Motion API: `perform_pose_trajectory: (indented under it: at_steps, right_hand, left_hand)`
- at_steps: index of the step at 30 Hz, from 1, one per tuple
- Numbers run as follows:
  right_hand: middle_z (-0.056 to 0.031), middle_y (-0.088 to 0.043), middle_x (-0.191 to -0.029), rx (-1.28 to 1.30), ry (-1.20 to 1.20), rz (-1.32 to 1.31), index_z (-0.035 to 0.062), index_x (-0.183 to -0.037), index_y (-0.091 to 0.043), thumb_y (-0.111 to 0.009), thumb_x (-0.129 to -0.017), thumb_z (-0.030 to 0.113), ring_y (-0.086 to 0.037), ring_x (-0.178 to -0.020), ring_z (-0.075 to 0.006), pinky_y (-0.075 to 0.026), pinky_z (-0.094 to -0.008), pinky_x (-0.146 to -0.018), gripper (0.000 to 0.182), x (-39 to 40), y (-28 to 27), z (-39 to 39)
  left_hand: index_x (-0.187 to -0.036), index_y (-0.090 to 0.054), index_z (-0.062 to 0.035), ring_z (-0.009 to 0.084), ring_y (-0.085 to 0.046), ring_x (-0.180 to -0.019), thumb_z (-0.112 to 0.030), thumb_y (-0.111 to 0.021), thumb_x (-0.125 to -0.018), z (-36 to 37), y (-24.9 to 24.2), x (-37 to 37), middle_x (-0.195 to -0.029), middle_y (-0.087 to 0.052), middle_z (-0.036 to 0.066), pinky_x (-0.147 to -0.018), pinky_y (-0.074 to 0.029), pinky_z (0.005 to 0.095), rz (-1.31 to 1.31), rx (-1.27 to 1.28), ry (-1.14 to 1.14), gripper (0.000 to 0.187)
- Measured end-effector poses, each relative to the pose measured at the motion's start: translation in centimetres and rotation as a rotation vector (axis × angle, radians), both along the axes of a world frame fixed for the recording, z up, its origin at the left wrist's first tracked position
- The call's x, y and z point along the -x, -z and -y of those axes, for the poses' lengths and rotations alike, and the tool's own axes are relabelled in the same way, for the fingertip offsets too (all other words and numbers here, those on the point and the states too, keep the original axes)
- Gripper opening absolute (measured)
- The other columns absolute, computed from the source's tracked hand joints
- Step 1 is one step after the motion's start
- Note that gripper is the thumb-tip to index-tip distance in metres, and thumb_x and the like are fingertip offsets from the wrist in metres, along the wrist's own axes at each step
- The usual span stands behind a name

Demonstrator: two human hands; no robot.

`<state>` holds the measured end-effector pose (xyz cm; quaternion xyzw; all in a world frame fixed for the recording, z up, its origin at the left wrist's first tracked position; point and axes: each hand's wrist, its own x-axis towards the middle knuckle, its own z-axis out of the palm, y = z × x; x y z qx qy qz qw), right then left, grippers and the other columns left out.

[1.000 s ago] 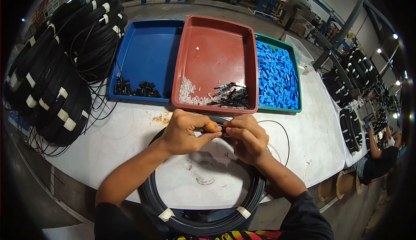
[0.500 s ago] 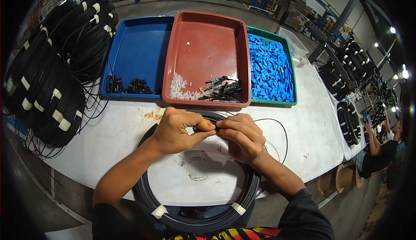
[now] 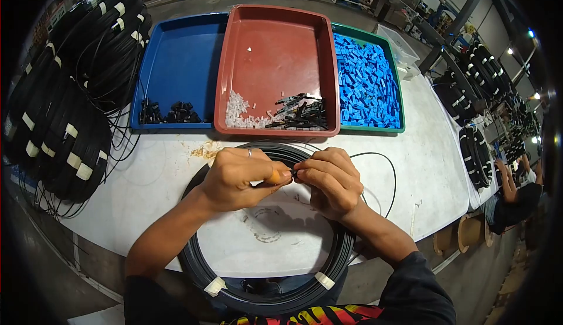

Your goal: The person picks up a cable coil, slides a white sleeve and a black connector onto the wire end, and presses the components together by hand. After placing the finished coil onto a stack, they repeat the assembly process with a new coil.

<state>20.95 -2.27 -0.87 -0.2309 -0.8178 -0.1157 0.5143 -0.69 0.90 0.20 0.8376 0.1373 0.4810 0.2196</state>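
Observation:
My left hand (image 3: 240,177) and my right hand (image 3: 333,181) meet over the far side of a coil of black cable (image 3: 196,257). Pinched between the fingertips of both is a small black part (image 3: 294,174), mostly covered, so its exact kind cannot be made out. Something orange shows at the tip of a left finger, and a ring sits on that hand. The coil lies partly on the white table and overhangs the near edge, bound with pale tape (image 3: 215,286). A loose cable loop (image 3: 394,178) curves out to the right of my right hand.
Beyond the coil stand a blue tray (image 3: 182,61) with black pieces, a red tray (image 3: 278,43) with clear and black pieces, and a green tray (image 3: 400,105) full of blue pieces. Big cable coils (image 3: 53,131) crowd the left. Another person (image 3: 516,202) is at far right.
Both hands stay together at the small black part, with the left fingers curled in closer. The view has shifted slightly, and the loose cable loop reaches a little farther right.

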Motion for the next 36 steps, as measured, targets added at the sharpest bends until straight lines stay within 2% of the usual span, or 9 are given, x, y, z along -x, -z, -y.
perform_pose_trajectory:
  at_steps: [5,14,17,19,23,30,33,35,36]
  right_hand:
    - [-0.0099,-0.072,-0.086,0.217,-0.03,-0.014,0.0011,-0.087,-0.067,-0.074,-0.07,-0.005,-0.068,-0.077,-0.0258,-0.053,-0.0345,-0.067,0.02,-0.23,-0.27,0.15]
    - [-0.0143,-0.071,-0.09,-0.071,-0.008,0.062,-0.0039,-0.088,-0.068,-0.073,-0.068,0.002,-0.068,-0.082,-0.0278,-0.054,-0.0384,-0.068,0.022,0.13,-0.38,-0.09]
    - [-0.0147,-0.07,-0.09,-0.019,-0.041,0.082,-0.0051,-0.086,-0.067,-0.071,-0.065,0.0,-0.068,-0.081,-0.0283,-0.054,-0.0389,-0.069,0.022,-0.05,-0.38,-0.01]
    - [-0.0151,-0.07,-0.09,0.075,-0.064,0.06,-0.0047,-0.086,-0.066,-0.07,-0.065,-0.001,-0.068,-0.082,-0.0288,-0.055,-0.0387,-0.07,0.021,-0.36,0.04,-0.16]
    - [-0.0154,-0.071,-0.092,0.198,-0.076,0.007,-0.0034,-0.086,-0.065,-0.069,-0.064,-0.004,-0.068,-0.084,-0.03,-0.054,-0.0381,-0.071,0.022,-0.18,0.33,-0.27]
    - [-0.0143,-0.07,-0.091,0.014,-0.035,0.04,-0.0026,-0.086,-0.066,-0.07,-0.064,-0.003,-0.067,-0.084,-0.0304,-0.053,-0.0381,-0.07,0.022,0.1,-0.12,-0.33]
    - [-0.0139,-0.069,-0.091,0.146,-0.058,0.054,-0.0023,-0.087,-0.066,-0.07,-0.062,-0.004,-0.067,-0.084,-0.03,-0.052,-0.0384,-0.07,0.025,-0.23,-0.12,0.02]
    - [-0.0137,-0.069,-0.091,0.199,-0.079,0.053,-0.002,-0.088,-0.065,-0.07,-0.061,-0.005,-0.066,-0.084,-0.0297,-0.052,-0.0386,-0.07,0.027,-0.59,0.08,0.05]
    - [-0.0136,-0.069,-0.091,0.251,-0.103,0.05,-0.0017,-0.088,-0.065,-0.07,-0.059,-0.005,-0.066,-0.083,-0.0294,-0.052,-0.0388,-0.07,0.029,-0.61,0.17,-0.03]
  left_hand:
    - [-0.081,-0.074,-0.0008,0.0186,-0.069,-0.064,0.005,-0.086,-0.067,-0.49,0.45,-0.12,-0.082,-0.076,0.013,-0.055,-0.053,0.0284,-0.059,-0.364,-0.04,0.019]
    - [-0.076,-0.073,-0.0015,0.0196,-0.072,-0.067,0.0,-0.086,-0.072,-0.06,0.23,0.06,-0.075,-0.075,0.009,-0.057,-0.056,0.0297,0.034,0.126,0.007,0.013]
    - [-0.077,-0.073,-0.0013,0.0188,-0.072,-0.066,0.0,-0.085,-0.073,-0.09,0.21,-0.17,-0.077,-0.075,0.01,-0.058,-0.055,0.0293,0.001,0.02,0.003,0.012]
    - [-0.078,-0.073,-0.0015,0.018,-0.07,-0.066,0.0,-0.083,-0.075,-0.38,0.35,-0.16,-0.079,-0.075,0.01,-0.058,-0.055,0.0291,-0.087,-0.348,-0.067,0.01]
    - [-0.079,-0.073,-0.0016,0.0173,-0.069,-0.065,-0.001,-0.081,-0.077,-0.59,0.3,-0.05,-0.081,-0.075,0.009,-0.059,-0.054,0.0292,-0.102,-0.462,-0.098,0.009]
    - [-0.076,-0.073,-0.0004,0.0218,-0.074,-0.069,-0.001,-0.085,-0.074,0.14,-0.12,-0.05,-0.079,-0.076,0.012,-0.06,-0.058,0.0305,-0.008,0.149,-0.039,0.012]
    - [-0.078,-0.073,-0.0002,0.0199,-0.073,-0.068,-0.001,-0.083,-0.073,0.08,-0.08,-0.11,-0.08,-0.076,0.011,-0.06,-0.057,0.0299,-0.068,-0.007,-0.069,0.011]
    - [-0.08,-0.074,-0.0004,0.0182,-0.071,-0.067,0.0,-0.081,-0.072,-0.33,-0.18,-0.04,-0.082,-0.076,0.01,-0.06,-0.056,0.0294,-0.179,-0.547,-0.094,0.011]
    - [-0.08,-0.074,-0.0004,0.0182,-0.071,-0.067,0.0,-0.081,-0.072,-0.39,-0.12,0.0,-0.082,-0.076,0.01,-0.06,-0.056,0.0294,-0.183,-0.548,-0.095,0.011]
